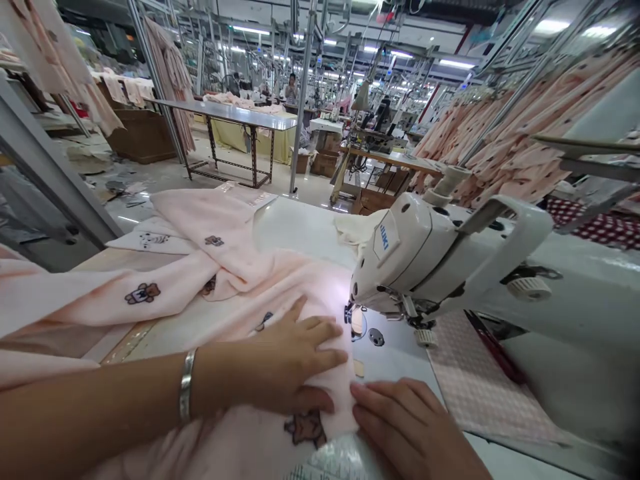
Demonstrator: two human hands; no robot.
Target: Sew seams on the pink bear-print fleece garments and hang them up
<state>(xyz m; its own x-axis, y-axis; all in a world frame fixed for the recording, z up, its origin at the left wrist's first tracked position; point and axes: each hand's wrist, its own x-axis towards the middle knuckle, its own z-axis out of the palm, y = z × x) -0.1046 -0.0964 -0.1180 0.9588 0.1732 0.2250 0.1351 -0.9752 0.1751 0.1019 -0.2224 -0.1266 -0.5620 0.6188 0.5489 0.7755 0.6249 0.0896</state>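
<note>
Pale pink fabric (235, 273) with small bear motifs spreads over the sewing table, its right edge running under the needle area of a white sewing machine (400, 247). My left hand (295, 353) lies palm down on this fabric, fingers spread, just left of the presser foot (349, 312). A silver bangle (187, 385) circles the left wrist. Close to the front, my right hand (410, 427) has its fingers together at the fabric's right edge, gripping it there; its thumb is hidden. The machine's lamp lights the cloth beside the foot.
Pink checked cloth (485, 373) lies under the machine arm. Cream cloth (355, 228) sits behind the machine head. Pink garments (520, 127) hang at right. Beyond stands a long metal table (230, 113), with a metal post (303, 100) nearby. A person (291, 90) is far back.
</note>
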